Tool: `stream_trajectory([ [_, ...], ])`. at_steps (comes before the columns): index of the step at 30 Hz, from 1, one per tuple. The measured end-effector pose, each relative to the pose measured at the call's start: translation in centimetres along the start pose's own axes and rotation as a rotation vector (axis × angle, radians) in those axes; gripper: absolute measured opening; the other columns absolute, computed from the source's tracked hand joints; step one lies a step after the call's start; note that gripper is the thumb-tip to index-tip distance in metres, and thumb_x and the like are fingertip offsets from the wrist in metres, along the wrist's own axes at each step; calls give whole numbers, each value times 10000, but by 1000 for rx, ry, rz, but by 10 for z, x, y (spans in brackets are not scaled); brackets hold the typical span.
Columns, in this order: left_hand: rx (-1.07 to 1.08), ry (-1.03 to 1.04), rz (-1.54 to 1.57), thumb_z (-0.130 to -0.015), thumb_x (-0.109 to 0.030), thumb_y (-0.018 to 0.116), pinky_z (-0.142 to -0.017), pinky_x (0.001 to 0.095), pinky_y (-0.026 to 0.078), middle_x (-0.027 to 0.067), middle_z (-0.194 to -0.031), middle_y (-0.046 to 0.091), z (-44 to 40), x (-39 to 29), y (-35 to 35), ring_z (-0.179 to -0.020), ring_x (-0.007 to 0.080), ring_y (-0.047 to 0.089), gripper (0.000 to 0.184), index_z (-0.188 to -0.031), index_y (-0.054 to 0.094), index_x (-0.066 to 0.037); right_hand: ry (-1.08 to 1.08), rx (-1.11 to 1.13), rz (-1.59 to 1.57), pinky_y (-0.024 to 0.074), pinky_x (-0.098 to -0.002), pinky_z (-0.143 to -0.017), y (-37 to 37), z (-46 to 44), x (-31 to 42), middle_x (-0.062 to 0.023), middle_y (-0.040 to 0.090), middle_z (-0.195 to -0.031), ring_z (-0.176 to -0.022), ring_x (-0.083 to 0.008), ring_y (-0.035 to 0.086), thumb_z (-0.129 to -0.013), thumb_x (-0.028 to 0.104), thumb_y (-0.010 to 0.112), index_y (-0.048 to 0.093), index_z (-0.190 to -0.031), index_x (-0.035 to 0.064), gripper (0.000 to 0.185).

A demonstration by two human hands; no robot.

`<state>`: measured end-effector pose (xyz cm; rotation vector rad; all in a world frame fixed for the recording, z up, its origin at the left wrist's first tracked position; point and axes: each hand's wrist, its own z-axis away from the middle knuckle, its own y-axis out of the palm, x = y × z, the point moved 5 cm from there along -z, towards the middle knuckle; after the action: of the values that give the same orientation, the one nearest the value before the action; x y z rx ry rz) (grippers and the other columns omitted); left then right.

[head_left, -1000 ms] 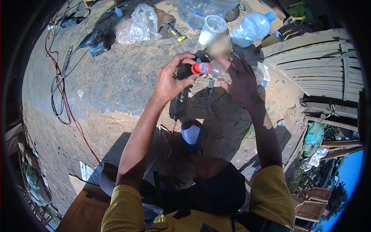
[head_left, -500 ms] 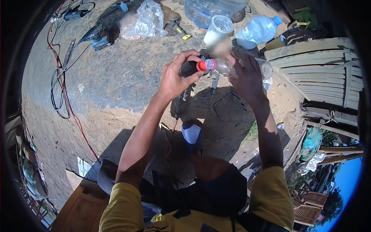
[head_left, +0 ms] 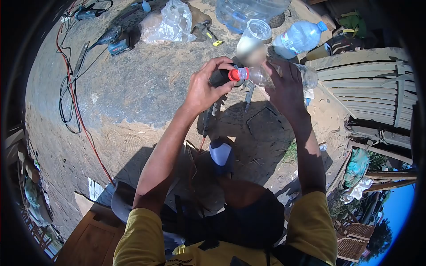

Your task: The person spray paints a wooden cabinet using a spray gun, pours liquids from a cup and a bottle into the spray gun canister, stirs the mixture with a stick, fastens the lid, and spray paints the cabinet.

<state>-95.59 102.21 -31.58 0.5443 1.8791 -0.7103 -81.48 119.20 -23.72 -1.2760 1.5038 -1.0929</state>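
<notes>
A clear plastic bottle (head_left: 259,76) lies sideways in the air, its neck pointing left, and my right hand (head_left: 286,86) is wrapped round its body. My left hand (head_left: 205,86) pinches a red cap (head_left: 233,75) between thumb and fingers, right at the bottle's mouth. Whether the cap touches the rim I cannot tell. A red ring sits on the bottle's neck. Just beyond the hands stands a translucent white tub (head_left: 257,30) with pale contents. Below the bottle a grey metal tool (head_left: 249,95) is partly hidden.
Behind the tub are a large clear container (head_left: 235,15) and a blue-capped water bottle (head_left: 299,39). A plastic bag (head_left: 171,24), a yellow-tipped tool (head_left: 213,39), a blue power tool (head_left: 119,45) and cables (head_left: 73,97) lie leftward. A slatted wooden panel (head_left: 368,84) stands right.
The view has shifted slightly, so the surroundings sit a little further right. Both hands keep their grips, with the cap still at the bottle's mouth.
</notes>
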Motion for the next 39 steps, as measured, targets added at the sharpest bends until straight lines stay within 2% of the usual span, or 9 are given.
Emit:
stream_trajectory([
  [6,6,7,-4,-804,-122,891,-1069,401,533,44,-1170,786,0,0,-1,-1182,198,723,612,-1345,610,-66,-9,-5,-1,460,-499,-1048,-1,-2,1,-117,562,-1311,-1214,-363,561,-678,33,886,529,-1524,248,943],
  [8,5,-11,21,-800,-125,895,-1071,405,533,51,-1171,786,0,0,-1,-1184,203,723,615,-1343,612,-65,-39,-40,27,465,-475,-1014,-3,-3,3,-110,548,-1268,-1164,-337,563,-670,57,858,532,-1524,257,935],
  [12,3,-8,24,-798,-131,896,-1070,409,535,55,-1170,786,0,-1,-3,-1182,207,725,616,-1341,613,-64,-45,-45,25,465,-476,-1015,-6,-4,5,-109,547,-1268,-1172,-337,560,-672,66,864,540,-1517,256,924],
  [14,0,8,5,-800,-136,897,-1069,413,538,55,-1174,786,-1,-2,-4,-1180,209,726,615,-1341,613,-66,-13,-11,14,447,-505,-1062,-5,-4,5,-120,556,-1333,-1223,-363,553,-681,25,883,526,-1524,254,943],
  [29,13,-43,41,-829,-123,895,-1097,417,517,61,-1204,774,-1,1,-2,-1212,199,706,605,-1353,601,-56,17,-53,-77,477,-496,-1036,-1,3,-5,-114,575,-1312,-1213,-362,575,-666,23,890,521,-1526,219,956],
  [39,39,-67,143,-847,-97,884,-1110,413,504,84,-1215,760,-11,11,-1,-1210,200,702,598,-1358,584,-18,151,-78,-251,492,-477,-1022,9,20,-13,-123,589,-1285,-1195,-379,580,-719,44,888,494,-1531,192,914],
])
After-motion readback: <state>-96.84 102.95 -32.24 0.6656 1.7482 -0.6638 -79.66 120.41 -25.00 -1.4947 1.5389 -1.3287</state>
